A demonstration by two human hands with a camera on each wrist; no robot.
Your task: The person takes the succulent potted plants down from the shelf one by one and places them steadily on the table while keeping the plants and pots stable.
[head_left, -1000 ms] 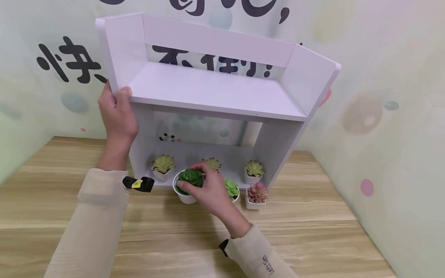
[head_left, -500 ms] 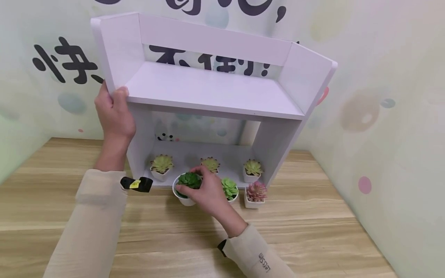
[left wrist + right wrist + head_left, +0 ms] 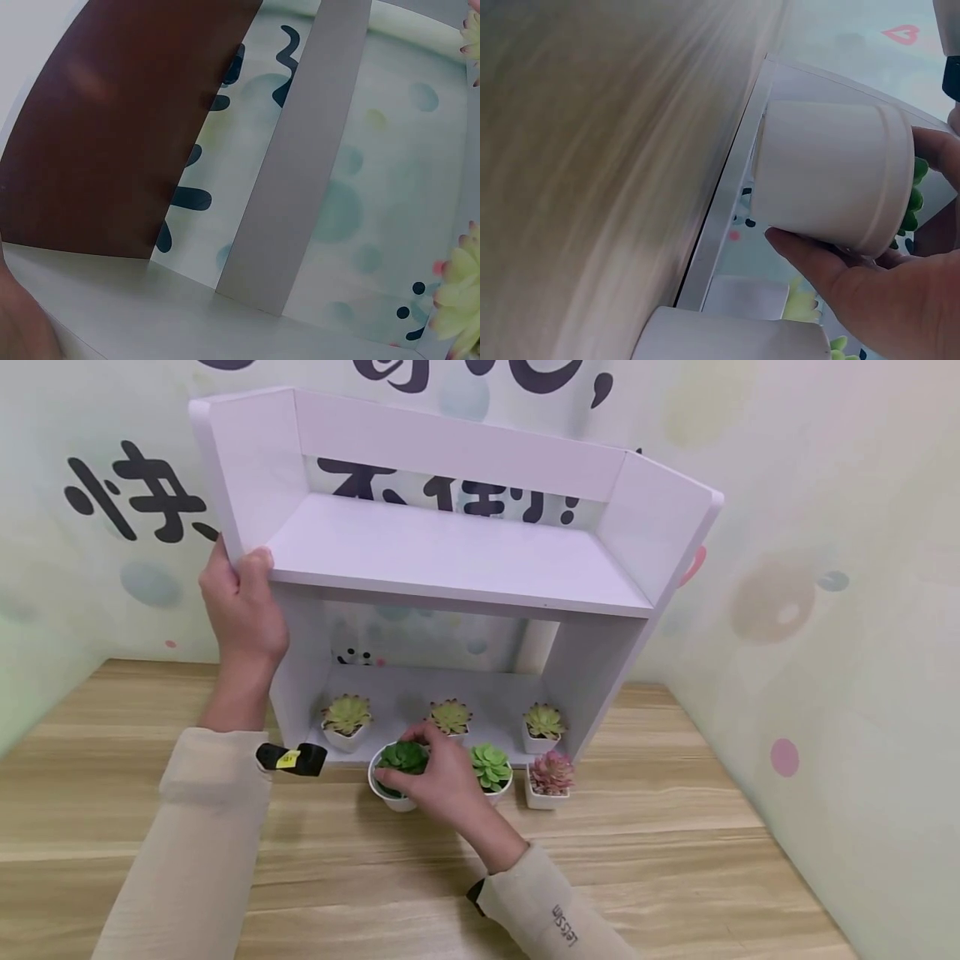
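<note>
Dark green potted succulent (image 3: 405, 758) gripped in right hand (image 3: 452, 783)

Its white pot (image 3: 825, 176) sits within that grasp. Beside that hand stands a bright green succulent (image 3: 491, 766), farther right a pink succulent (image 3: 551, 772). The left hand (image 3: 246, 614) grips the white shelf (image 3: 457, 556).

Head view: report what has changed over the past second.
The right hand moved its held dark green succulent slightly toward the bottom of the picture, uncovering more of the middle yellow-green succulent. Nothing was newly gripped or released. The left hand still grips the white shelf; the pink succulent and bright green succulent stayed put.
</note>
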